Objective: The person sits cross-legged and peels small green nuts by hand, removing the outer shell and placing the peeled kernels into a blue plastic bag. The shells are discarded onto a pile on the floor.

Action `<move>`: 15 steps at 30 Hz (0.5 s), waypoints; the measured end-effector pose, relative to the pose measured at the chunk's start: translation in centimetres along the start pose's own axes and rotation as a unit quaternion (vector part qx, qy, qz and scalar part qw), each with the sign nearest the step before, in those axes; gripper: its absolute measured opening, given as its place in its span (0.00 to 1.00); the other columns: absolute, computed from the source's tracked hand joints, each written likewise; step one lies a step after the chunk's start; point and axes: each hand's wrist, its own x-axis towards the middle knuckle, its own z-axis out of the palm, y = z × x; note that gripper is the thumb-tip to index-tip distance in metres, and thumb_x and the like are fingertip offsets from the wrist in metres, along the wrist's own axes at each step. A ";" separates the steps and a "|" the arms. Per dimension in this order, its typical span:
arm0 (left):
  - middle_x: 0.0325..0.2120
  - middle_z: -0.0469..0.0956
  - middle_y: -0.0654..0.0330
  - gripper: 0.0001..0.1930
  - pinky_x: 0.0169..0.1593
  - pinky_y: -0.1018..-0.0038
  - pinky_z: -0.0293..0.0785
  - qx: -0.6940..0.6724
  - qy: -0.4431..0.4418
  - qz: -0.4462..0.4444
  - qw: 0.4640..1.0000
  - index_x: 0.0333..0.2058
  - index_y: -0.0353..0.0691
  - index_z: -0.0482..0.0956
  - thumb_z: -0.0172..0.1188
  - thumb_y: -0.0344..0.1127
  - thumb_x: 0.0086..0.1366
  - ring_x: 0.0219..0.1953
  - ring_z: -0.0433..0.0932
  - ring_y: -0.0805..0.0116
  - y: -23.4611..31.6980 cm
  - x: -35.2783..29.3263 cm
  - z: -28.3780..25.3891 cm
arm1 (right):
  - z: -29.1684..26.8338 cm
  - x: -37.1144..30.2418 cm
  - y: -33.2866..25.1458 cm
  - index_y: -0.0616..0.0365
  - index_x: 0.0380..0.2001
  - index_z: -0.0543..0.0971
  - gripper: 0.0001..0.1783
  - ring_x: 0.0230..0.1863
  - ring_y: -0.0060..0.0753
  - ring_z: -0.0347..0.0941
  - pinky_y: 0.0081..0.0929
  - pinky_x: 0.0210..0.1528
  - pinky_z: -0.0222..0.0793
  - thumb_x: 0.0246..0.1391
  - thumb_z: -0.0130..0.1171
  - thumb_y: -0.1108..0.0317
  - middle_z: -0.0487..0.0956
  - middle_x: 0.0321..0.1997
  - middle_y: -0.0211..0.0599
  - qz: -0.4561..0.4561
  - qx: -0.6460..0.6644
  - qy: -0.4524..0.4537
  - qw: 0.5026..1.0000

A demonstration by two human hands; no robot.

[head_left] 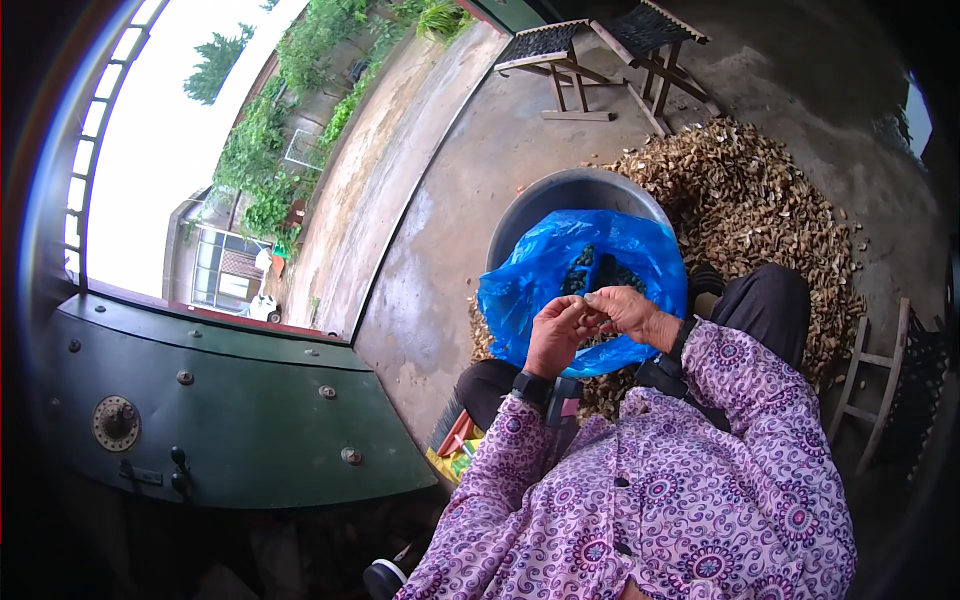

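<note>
My left hand (553, 338) and my right hand (632, 312) meet fingertip to fingertip over a blue plastic bag (518, 285). Both are closed in a pinch. A small tan pod, mostly covered by the fingers, seems to sit between them; its details are too small to make out. The bag lies spread open inside a grey metal basin (548, 192), draped over its near rim. Small dark pieces (625, 275) show in the bag, partly hidden behind my hands.
A wide heap of tan, peanut-like shells (760, 200) spreads right of the basin. Two folding stools (560, 50) stand beyond, another stool (880, 365) at the right. A green metal door (250, 430) is at the left. A brush (448, 428) lies by my left knee.
</note>
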 end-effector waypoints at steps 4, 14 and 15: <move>0.27 0.73 0.60 0.06 0.35 0.74 0.72 0.019 0.015 0.000 1.000 0.34 0.36 0.71 0.52 0.31 0.58 0.29 0.74 0.70 0.1 -0.1 0.0 | 0.2 -0.3 -0.3 0.52 0.33 0.74 0.15 0.30 0.15 0.67 0.14 0.28 0.62 0.52 0.50 0.53 0.74 0.29 0.23 0.000 -0.010 0.006 1.000; 0.24 0.73 0.60 0.06 0.31 0.79 0.69 0.053 0.004 -0.001 0.999 0.30 0.34 0.72 0.49 0.29 0.57 0.27 0.72 0.73 -0.1 0.3 0.1 | 0.9 -0.8 -0.3 0.52 0.34 0.73 0.24 0.32 0.15 0.67 0.14 0.32 0.65 0.47 0.50 0.41 0.73 0.32 0.26 0.022 0.124 -0.060 0.990; 0.23 0.73 0.60 0.06 0.30 0.80 0.68 0.062 0.007 0.004 0.998 0.29 0.33 0.72 0.49 0.29 0.57 0.26 0.71 0.74 -0.1 0.2 0.3 | 1.2 -0.7 -0.1 0.52 0.34 0.73 0.24 0.32 0.15 0.67 0.14 0.32 0.65 0.47 0.50 0.41 0.73 0.32 0.26 0.022 0.124 -0.059 0.990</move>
